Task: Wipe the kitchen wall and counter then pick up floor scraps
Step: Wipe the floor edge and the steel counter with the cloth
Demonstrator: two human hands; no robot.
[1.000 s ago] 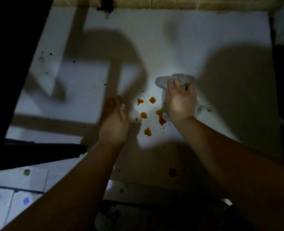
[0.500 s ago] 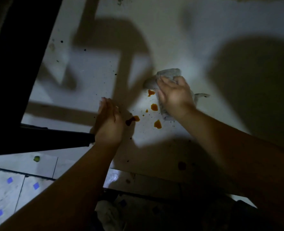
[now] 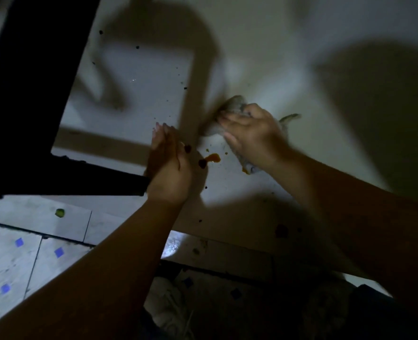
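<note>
- Now we press our right hand [image 3: 252, 138] down on a grey cloth [image 3: 235, 106] that lies on the white counter [image 3: 141, 77]; the fingers are spread over the cloth and curl onto it, pinning it to the surface; one end of the cloth shows past the fingertips, another under the wrist, and a thin tail sticks out to the right of the hand
- Our left hand [image 3: 168, 165] rests edge-down on the counter just left of the spill, fingers straight and held together, grasping nothing; the two hands are apart, with the stains between them
- An orange-brown stain [image 3: 212, 157] sits on the counter between the hands, with darker drops [image 3: 187, 148] beside it, close to the left hand; one more orange patch shows at the lower end of the cloth, touching it
- Small dark specks [image 3: 137, 47] are scattered over the counter further back; a dark blot [image 3: 281, 230] lies near the front edge, in shadow
- A black frame [image 3: 31, 94] covers the left side of the counter
- Below, the floor [image 3: 11, 266] is pale tile with small blue squares; a green scrap [image 3: 60, 212] lies near the counter's foot
- The picture is dim and motion-blurred, so we cannot tell finer detail of the cloth
</note>
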